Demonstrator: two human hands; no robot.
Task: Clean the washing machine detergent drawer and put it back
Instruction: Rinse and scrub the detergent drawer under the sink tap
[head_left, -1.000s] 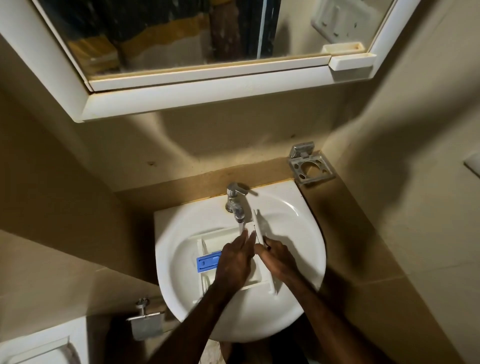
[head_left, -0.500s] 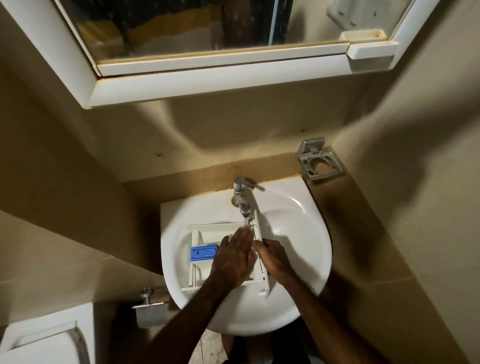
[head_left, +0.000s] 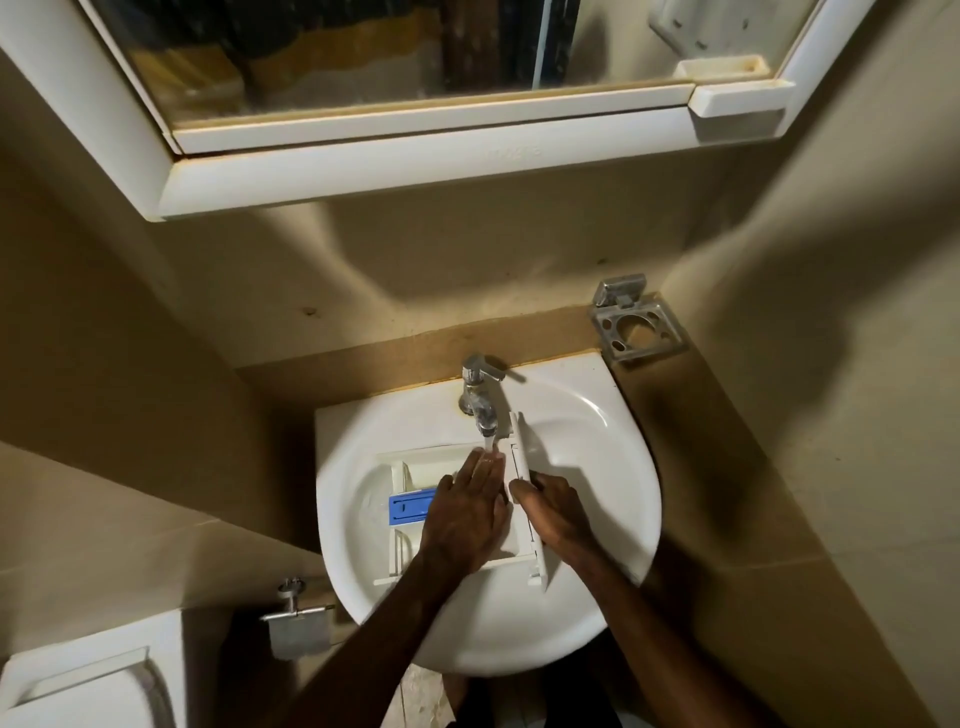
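Observation:
The white detergent drawer lies in the white basin, its front panel to the right and a blue insert at its left. Water runs from the chrome tap onto the fingertips of my left hand, which lies flat with straight fingers inside the drawer. My right hand grips the drawer's front panel, fingers curled round its edge. Both hands hide the drawer's middle compartments.
A mirror cabinet juts out above the basin. A chrome tumbler holder is fixed at the basin's right rear corner. A toilet roll holder and a white cistern sit at lower left. Beige walls close in on both sides.
My left hand has slid a little forward so its fingertips reach under the water stream. The right hand keeps its hold on the panel. The camera view shifted slightly.

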